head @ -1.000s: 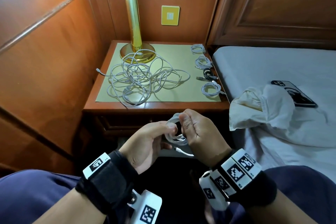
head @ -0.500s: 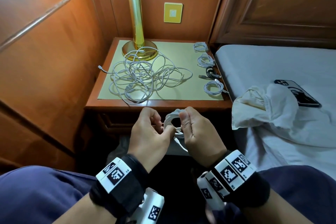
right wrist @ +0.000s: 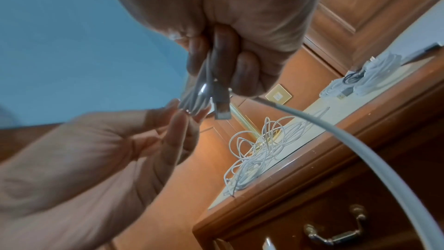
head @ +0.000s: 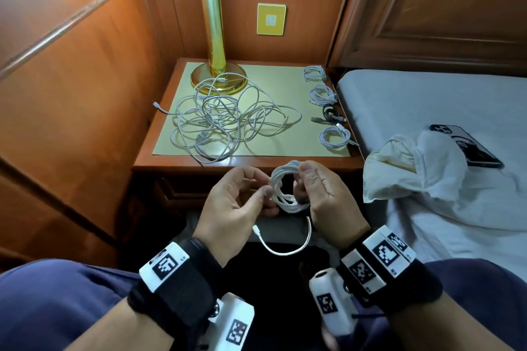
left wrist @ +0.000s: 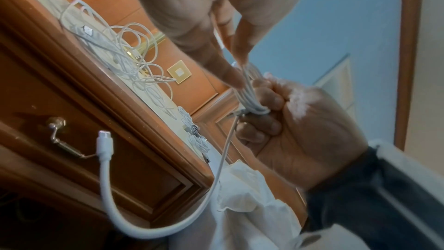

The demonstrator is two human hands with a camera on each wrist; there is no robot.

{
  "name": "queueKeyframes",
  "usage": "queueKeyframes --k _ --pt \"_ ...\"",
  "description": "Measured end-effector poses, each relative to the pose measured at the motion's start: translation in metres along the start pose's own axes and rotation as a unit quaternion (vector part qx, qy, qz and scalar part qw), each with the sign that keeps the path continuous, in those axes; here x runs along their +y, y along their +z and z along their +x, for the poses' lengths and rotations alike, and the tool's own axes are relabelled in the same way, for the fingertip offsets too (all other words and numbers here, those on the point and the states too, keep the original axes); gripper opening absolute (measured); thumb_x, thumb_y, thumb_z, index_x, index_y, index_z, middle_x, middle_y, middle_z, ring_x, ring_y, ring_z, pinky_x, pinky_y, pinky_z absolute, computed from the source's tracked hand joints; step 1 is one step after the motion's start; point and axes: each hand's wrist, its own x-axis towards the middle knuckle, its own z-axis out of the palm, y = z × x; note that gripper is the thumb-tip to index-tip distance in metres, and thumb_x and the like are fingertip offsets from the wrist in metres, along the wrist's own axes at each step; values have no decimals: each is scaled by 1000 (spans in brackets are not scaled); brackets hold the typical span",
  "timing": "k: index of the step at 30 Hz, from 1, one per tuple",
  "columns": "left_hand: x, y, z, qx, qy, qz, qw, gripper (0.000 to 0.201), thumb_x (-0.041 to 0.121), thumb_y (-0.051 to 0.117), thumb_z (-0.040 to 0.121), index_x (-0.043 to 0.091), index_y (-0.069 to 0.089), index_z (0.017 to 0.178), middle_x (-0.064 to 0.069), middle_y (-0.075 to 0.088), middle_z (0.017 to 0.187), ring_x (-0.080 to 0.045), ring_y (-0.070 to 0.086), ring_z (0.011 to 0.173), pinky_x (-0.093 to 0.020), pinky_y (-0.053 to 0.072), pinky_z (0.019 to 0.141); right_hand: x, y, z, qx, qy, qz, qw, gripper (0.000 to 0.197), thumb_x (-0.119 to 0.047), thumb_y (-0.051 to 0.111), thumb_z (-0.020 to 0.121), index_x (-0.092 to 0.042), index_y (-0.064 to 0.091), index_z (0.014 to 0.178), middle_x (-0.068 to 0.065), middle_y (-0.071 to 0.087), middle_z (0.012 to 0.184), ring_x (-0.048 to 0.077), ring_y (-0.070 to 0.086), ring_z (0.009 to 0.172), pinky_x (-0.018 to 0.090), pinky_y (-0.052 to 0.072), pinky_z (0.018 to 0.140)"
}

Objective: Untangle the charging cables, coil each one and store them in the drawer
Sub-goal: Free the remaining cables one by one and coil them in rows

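Observation:
I hold a white cable coil (head: 285, 188) in both hands in front of the nightstand. My right hand (head: 302, 179) grips its right side, fingers curled through the loops (left wrist: 252, 98). My left hand (head: 263, 194) pinches the left side between thumb and fingertips. The loose tail (head: 288, 251) hangs in a curve below, ending in a white plug (left wrist: 104, 140). A USB plug (right wrist: 221, 105) sticks out under my right fingers. A tangle of white cables (head: 228, 120) lies on the nightstand mat. The drawer (head: 176, 194) below is closed, its handle (left wrist: 65, 140) visible.
Several coiled cables, one of them black (head: 330, 115), line the mat's right edge (head: 335, 137). A brass lamp (head: 218, 80) stands at the back. To the right is the bed, with a white cloth (head: 427, 174) and a phone (head: 467, 145). Wood panelling closes the left side.
My left hand has rolled from on top of the coil to its left side, palm turned inward. The cable's tail now hangs free in a loop below my hands.

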Motion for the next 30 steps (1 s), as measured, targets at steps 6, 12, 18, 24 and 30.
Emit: queueKeyframes --k 6,12,18,24,30 --pt "0 -3 5 -42 -47 -93 994 12 -1 66 87 5 57 91 -17 65 80 -23 63 68 -28 56 62 -1 2 -3 -29 46 138 989 35 -39 40 97 -29 51 65 -8 37 58 14 32 57 27 29 57" --pt "-5 1 3 -33 -50 -44 997 31 -22 42 92 4 54 82 -8 58 71 -19 54 60 -22 51 58 2 5 -4 -36 61 143 987 36 -40 40 96 -16 45 69 -7 43 57 10 38 54 22 35 55" --pt "-5 4 -2 16 52 175 983 33 -13 62 87 17 74 82 3 75 80 -13 71 76 -28 58 78 6 8 -4 -20 24 33 999 36 -43 38 98 -33 52 66 -11 50 60 10 45 58 33 39 61" --pt "-6 0 1 14 -30 51 998 21 -6 68 88 10 55 90 -14 70 91 -26 69 89 -34 56 85 8 7 -2 -7 -3 -16 1000 36 -40 37 100 -28 51 70 -11 48 59 7 43 56 27 38 59" --pt "-1 -2 4 -65 -153 -164 972 20 -10 61 86 6 55 96 -4 64 74 -15 64 68 -23 45 59 9 10 -3 -16 -30 -68 997 36 -31 37 107 -32 50 73 -19 53 60 0 49 57 13 38 59"
